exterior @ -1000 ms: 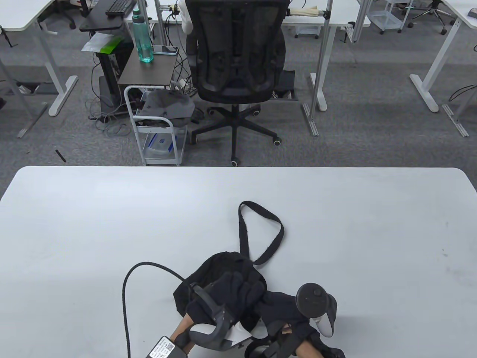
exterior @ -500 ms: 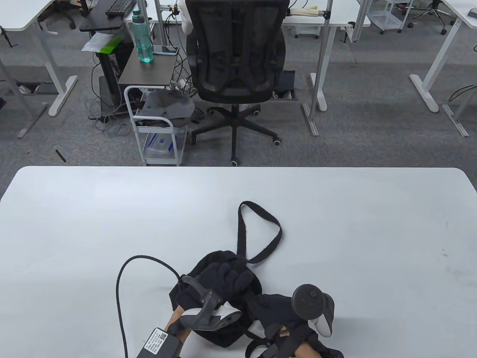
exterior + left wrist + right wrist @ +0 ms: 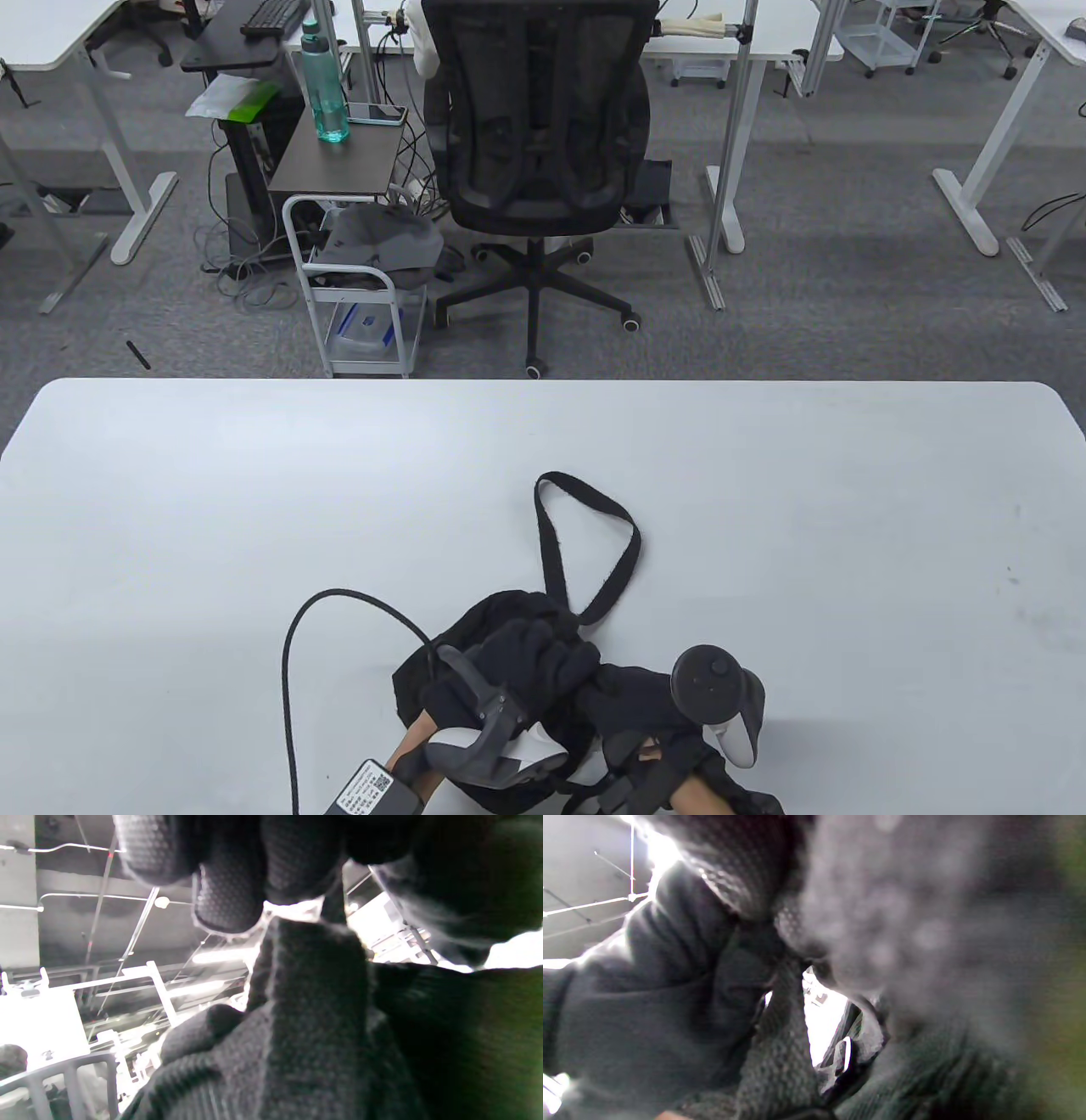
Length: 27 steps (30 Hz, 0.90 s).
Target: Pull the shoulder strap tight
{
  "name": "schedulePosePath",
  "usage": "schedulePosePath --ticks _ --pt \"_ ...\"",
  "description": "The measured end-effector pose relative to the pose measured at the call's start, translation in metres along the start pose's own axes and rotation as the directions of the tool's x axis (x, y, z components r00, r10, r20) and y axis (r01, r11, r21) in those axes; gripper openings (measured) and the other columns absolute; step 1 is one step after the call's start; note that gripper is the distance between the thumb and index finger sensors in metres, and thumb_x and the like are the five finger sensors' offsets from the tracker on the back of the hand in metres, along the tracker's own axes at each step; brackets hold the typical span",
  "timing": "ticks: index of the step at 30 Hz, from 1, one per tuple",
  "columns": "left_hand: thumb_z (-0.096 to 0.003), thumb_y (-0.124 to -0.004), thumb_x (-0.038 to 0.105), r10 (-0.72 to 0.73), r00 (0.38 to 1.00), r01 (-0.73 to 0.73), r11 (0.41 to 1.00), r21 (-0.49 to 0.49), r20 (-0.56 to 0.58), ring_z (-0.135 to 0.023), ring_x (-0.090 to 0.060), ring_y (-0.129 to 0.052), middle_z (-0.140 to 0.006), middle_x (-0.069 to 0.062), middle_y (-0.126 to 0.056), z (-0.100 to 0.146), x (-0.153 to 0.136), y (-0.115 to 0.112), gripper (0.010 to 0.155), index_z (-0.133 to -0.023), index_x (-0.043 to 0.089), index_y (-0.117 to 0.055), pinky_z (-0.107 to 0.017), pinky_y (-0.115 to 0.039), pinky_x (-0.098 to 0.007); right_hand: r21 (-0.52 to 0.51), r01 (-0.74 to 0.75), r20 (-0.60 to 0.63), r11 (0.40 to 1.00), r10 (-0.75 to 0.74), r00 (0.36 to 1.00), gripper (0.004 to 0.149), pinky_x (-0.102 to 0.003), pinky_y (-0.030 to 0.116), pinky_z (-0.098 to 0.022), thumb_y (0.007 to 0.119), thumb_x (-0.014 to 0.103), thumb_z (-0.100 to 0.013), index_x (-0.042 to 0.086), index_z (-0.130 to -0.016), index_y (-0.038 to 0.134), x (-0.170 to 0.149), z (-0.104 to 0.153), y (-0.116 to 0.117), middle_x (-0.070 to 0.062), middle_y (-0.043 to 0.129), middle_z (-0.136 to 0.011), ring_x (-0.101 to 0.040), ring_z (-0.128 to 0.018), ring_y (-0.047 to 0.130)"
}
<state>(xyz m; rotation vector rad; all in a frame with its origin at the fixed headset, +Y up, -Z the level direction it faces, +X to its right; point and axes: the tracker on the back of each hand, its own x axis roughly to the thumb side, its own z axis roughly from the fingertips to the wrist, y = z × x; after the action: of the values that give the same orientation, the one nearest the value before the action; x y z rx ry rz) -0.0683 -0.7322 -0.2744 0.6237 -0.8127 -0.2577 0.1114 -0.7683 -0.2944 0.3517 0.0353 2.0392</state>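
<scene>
The black bag (image 3: 501, 679) lies at the worktop's (image 3: 170, 509) near edge, its shoulder strap (image 3: 585, 543) looping farward; left hand (image 3: 530, 654) clutches the bag; right hand's (image 3: 628, 705) grip cannot be told; anchor the bag, pull steadily along the strap.

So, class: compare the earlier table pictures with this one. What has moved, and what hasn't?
The strap loop has slid nearer the bag and hands. The left hand stays on the bag, the right hand beside it. The cable and table are much as before.

Matt woven strap (image 3: 594, 543) — smooth table (image 3: 254, 475)
</scene>
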Motion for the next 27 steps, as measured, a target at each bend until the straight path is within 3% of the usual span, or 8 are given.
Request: schedulePosePath --ticks 13,18,23,27 --pt "-0.0300 -0.057 0.045 -0.008 0.989 -0.008 0.995 -0.102 -0.149 -0.067 -0.011 -0.098 -0.055 0.017 -0.094 0.003 -0.035 -0.018 0.064 -0.094 0.049 -0.055 -0.054 -0.081 -0.036 0.051 -0.056 0.026 0.997 0.055 0.998 0.037 -0.054 0.081 -0.044 0.082 0.035 -0.044 0.005 -0.055 0.100 0.009 -0.002 0.008 -0.013 0.109 -0.047 -0.033 -0.039 0.106" --pt "-0.0297 -0.059 0.046 -0.019 0.988 0.000 0.993 -0.118 -0.155 -0.067 -0.011 -0.098 -0.055 0.017 -0.095 0.002 -0.036 -0.015 0.065 -0.094 0.050 -0.056 -0.054 -0.081 -0.036 0.066 -0.062 0.025 0.996 0.060 0.998 0.037 -0.054 0.081 -0.045 0.081 0.035 -0.044 0.005 -0.055 0.100 0.010 -0.002 0.012 -0.013 0.109 -0.047 -0.033 -0.039 0.106" --pt "-0.0342 -0.066 0.048 0.025 0.978 -0.061 0.983 -0.172 -0.206 -0.072 -0.010 -0.098 -0.069 0.018 -0.096 0.003 -0.042 -0.017 0.066 -0.099 0.039 -0.056 -0.055 -0.083 -0.033 0.071 -0.054 -0.028 0.996 0.056 0.998 0.039 -0.059 0.075 -0.050 0.080 0.033 -0.044 0.006 -0.069 0.093 -0.003 -0.004 0.019 -0.018 0.101 -0.068 -0.040 -0.057 0.100" --pt "-0.0341 -0.069 0.050 0.129 0.962 -0.173 0.970 -0.171 -0.243 -0.074 -0.010 -0.097 -0.075 0.017 -0.094 0.007 -0.049 -0.008 0.068 -0.099 0.036 -0.056 -0.055 -0.082 -0.033 0.092 -0.106 -0.052 0.990 0.111 0.992 0.040 -0.060 0.072 -0.052 0.078 0.033 -0.044 0.007 -0.072 0.090 -0.007 -0.007 0.023 -0.020 0.095 -0.076 -0.043 -0.065 0.095"
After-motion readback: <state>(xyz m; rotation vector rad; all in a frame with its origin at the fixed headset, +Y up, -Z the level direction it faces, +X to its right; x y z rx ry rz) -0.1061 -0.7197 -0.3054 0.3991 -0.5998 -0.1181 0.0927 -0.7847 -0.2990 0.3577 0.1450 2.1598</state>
